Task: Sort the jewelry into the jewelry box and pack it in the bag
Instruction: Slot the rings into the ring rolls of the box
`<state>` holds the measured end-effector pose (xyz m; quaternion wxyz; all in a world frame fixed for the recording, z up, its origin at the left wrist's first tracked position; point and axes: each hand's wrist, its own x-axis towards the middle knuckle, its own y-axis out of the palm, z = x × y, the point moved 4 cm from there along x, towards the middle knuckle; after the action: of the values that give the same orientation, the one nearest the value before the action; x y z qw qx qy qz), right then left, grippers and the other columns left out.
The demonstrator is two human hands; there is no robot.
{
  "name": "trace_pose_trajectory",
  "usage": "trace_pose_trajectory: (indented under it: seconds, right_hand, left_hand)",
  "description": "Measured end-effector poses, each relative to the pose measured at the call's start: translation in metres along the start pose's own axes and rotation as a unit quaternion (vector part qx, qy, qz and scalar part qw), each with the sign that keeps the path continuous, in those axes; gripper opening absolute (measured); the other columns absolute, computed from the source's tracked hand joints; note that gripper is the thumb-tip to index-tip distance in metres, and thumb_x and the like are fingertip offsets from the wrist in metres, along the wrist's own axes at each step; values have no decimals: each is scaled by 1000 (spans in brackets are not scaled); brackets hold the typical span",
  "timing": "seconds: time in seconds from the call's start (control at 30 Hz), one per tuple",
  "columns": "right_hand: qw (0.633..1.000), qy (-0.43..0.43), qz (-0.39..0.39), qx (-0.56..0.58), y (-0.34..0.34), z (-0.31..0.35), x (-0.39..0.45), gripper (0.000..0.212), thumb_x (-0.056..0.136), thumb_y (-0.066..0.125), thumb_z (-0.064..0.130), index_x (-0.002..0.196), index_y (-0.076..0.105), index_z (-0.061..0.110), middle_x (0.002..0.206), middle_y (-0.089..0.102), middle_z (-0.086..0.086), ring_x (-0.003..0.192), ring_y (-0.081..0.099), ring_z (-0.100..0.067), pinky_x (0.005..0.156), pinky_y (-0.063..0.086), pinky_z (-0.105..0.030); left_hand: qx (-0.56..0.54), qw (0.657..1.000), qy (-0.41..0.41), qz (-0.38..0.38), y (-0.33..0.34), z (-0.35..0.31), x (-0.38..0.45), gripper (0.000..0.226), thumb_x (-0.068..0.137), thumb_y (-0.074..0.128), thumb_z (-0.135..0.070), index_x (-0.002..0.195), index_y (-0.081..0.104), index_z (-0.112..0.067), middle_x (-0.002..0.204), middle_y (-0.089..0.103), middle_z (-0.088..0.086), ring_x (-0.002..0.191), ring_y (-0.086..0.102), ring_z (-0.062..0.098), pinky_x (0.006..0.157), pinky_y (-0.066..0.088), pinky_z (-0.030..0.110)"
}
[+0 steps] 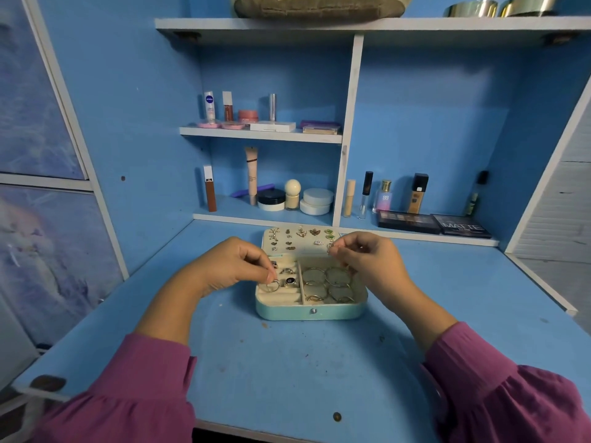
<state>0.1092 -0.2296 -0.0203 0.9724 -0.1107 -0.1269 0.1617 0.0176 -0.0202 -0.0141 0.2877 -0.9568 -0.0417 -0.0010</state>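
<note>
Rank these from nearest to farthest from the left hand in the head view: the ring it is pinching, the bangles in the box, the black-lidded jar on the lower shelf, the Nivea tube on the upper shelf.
From the left hand:
1. Ring, at its fingertips in the box's left slots.
2. Bangles, right compartment.
3. Black-lidded jar, lower shelf behind the box.
4. Nivea tube, upper shelf.

Single head view, wide-angle: looks forward and down from close above tabletop (287, 362), facing shelves (260, 134) behind.

Mint jewelry box (339, 312), blue table (287, 372), magenta sleeves (137, 388).
</note>
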Motion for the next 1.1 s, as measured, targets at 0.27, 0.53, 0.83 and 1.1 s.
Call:
trace_pose_trajectory:
  seconds: [0.27, 0.53, 0.83, 1.1]
  right_hand:
    - [995, 52, 79, 18, 17, 5, -13, 10, 84, 70, 16, 74, 69, 16, 64, 63, 1, 45, 49, -8, 47, 43, -19]
    - [987, 28, 149, 48, 31, 11, -22, 12, 82, 70, 2, 81, 70, 15, 61, 66, 6, 52, 55, -3, 46, 43, -14]
    - [985, -2, 169, -33, 47, 5, -27, 24, 84, 70, 7, 76, 71, 30, 74, 72, 2, 66, 59, -4, 74, 52, -22]
    - [986, 24, 166, -12, 47, 7, -29, 19, 80, 74, 11, 74, 73, 29, 75, 73, -3, 68, 61, -11, 78, 53, -31]
  left_hand:
    - [33, 999, -6, 22, 2, 2, 1, 12, 75, 76, -2, 72, 77, -14, 77, 74, 2, 77, 67, 7, 82, 52, 25]
    - [45, 998, 0, 44, 2, 4, 1, 21, 72, 77, 3, 74, 76, -17, 66, 61, 1, 60, 49, 2, 62, 42, 14]
    - [46, 998, -1, 47, 1, 4, 2, 23, 72, 76, 3, 70, 75, -20, 68, 63, 2, 59, 52, -2, 62, 42, 11]
    - [41, 998, -1, 47, 2, 3, 1, 22, 73, 75, 5, 72, 75, -17, 66, 64, -1, 58, 53, -3, 60, 42, 9]
